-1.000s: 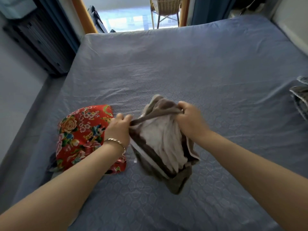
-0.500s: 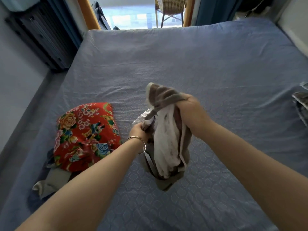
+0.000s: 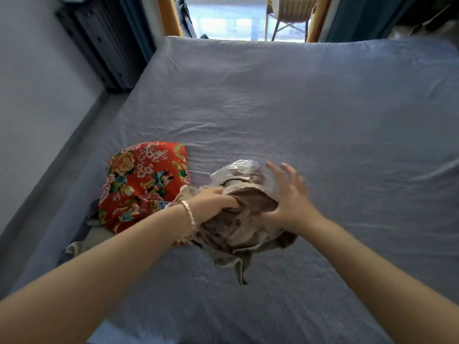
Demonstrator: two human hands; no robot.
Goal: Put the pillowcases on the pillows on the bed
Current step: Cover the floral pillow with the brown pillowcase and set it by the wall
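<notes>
pillow (image 3: 146, 180) on bed (image 3: 298, 115), left side | pillowcase (image 3: 243, 227) just right of pillow, touching | bag (image 3: 238, 168) behind pillowcase | cloth (image 3: 77, 247) at pillow's near edge | chair (image 3: 290, 11) beyond bed's far end

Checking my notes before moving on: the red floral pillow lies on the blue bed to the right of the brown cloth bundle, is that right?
No. In the head view the red floral pillow lies on the blue bed to the left of the brown cloth bundle, not to the right.
</notes>
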